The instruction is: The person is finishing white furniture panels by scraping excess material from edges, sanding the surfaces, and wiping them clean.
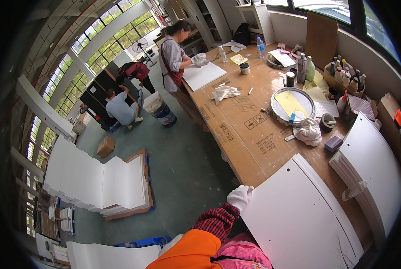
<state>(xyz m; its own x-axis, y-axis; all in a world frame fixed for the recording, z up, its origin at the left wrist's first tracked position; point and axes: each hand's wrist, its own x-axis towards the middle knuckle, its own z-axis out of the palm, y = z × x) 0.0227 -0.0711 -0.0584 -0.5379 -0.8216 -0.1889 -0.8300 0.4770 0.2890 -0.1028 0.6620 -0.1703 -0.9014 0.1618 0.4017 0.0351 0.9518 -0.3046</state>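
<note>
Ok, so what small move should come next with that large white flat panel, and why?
Probably steady the large white flat panel at its right edge with the right hand before shifting it: the white-gloved left hand is at its left edge, the right hand is out of view, and the panel's left corner seems to overhang the brown cardboard-covered table.

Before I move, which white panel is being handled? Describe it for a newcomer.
Start at the brown cardboard-topped table. At its near end, left of the panel stack, is a large white panel with small dark holes. Unlike that stack, it has the gloved left hand at its left edge.
</note>
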